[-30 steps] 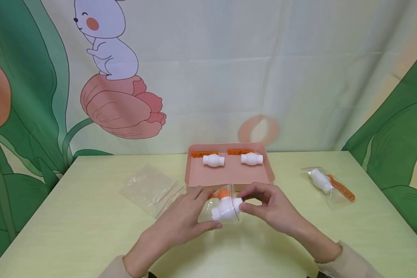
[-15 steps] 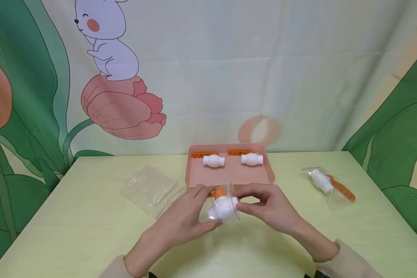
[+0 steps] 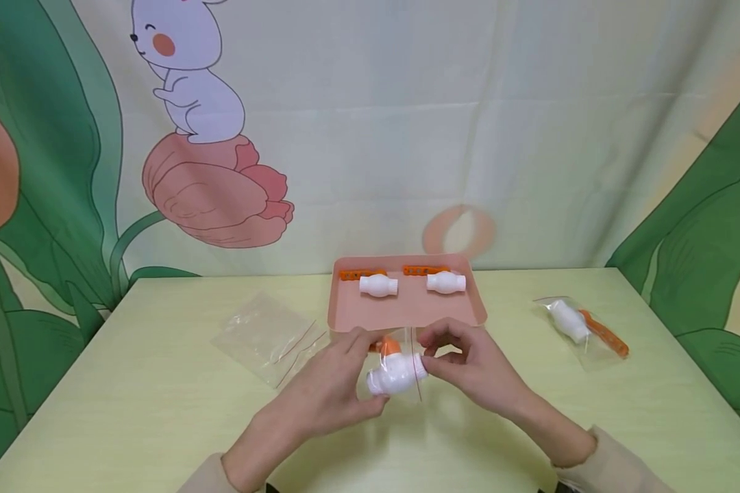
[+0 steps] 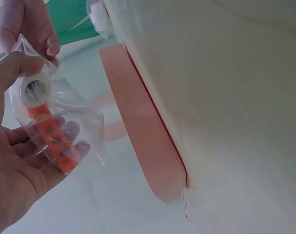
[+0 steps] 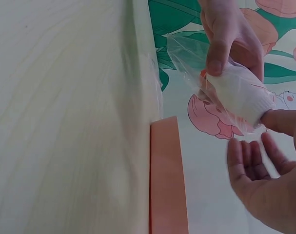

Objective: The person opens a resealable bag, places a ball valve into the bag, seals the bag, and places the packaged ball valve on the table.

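Note:
In the head view a clear zip bag (image 3: 412,390) holds a white plastic ball valve (image 3: 397,375) with an orange handle (image 3: 390,346). My left hand (image 3: 329,383) grips the bagged valve above the table, thumb at its near side. The left wrist view shows the fingers behind the orange handle (image 4: 55,141). One ribbed valve end pokes past the bag's red seal line on the right. There my right hand (image 3: 469,359) touches that end with its thumb. In the right wrist view its other fingers (image 5: 247,158) sit bent below, apart from the valve.
Behind the hands a pink tray (image 3: 407,315) holds two white valve bodies (image 3: 379,285) and two orange handles (image 3: 425,270). Flat clear bags (image 3: 265,335) lie left on the table. Another bagged valve (image 3: 570,322) lies right. A printed curtain (image 3: 370,137) hangs behind.
The bagged valve has shifted slightly left and turned, its right end now past the seal line. My right hand stays by that end. The tray and other bags have not moved.

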`<state>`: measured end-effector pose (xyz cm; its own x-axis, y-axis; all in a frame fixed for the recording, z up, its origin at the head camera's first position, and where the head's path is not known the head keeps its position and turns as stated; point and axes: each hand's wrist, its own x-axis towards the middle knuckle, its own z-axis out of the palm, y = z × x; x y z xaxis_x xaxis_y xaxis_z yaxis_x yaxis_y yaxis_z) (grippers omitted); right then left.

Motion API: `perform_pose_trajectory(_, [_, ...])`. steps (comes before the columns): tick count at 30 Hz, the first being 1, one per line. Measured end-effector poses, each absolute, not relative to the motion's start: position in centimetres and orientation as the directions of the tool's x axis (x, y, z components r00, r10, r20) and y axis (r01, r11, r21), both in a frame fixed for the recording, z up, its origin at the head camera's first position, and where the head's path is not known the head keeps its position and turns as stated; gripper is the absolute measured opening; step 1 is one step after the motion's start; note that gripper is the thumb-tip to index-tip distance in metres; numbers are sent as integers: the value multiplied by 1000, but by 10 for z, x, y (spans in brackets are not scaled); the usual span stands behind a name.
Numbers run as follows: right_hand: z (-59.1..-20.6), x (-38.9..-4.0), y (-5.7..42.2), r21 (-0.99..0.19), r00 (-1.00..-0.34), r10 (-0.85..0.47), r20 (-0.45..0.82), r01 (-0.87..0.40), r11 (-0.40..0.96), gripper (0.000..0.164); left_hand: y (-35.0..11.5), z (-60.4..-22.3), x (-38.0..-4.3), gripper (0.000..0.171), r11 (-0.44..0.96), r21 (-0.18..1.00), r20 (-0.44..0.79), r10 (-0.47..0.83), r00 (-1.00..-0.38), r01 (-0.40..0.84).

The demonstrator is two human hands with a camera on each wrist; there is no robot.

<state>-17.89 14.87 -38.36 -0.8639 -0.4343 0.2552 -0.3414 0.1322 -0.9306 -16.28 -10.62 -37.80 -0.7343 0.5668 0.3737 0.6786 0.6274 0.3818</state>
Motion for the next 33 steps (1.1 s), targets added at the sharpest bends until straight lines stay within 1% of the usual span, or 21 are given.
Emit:
perform_pose_trajectory(2, [-383,-180,149,-941,-867,-456,203,-302,155,25,-106,-378,-163,71,626,375,385,566,-729,684])
perform_pose_trajectory(5, [-383,-181,149,-960,-848,-512,135,-241,146,31,-106,-379,-163,71,624,363,397,568,-720,692])
perform_pose_trajectory(7, [-383,-181,150,-970,-836,-537,111,-209,125,32,-106,-379,-163,70,623,355,400,572,-716,697])
perform_pose_trajectory(10, [-384,-181,150,-976,-826,-552,112,-196,96,29,-106,-379,-163,71,623,345,402,578,-710,702])
perform_pose_trajectory(14, [-382,-181,151,-977,-831,-542,125,-198,79,26,-106,-378,-163,70,627,335,409,576,-708,703])
perform_pose_trajectory(19, [-380,-180,151,-985,-847,-523,98,-157,68,26,-105,-377,-163,70,628,331,413,575,-706,705])
perform_pose_trajectory(27, [-380,-181,151,-989,-871,-487,73,-128,80,24,-103,-378,-163,69,609,362,410,576,-707,706])
perform_pose_trajectory(33, [-379,-182,150,-992,-888,-455,66,-109,69,20,-100,-379,-163,73,602,388,389,580,-716,698])
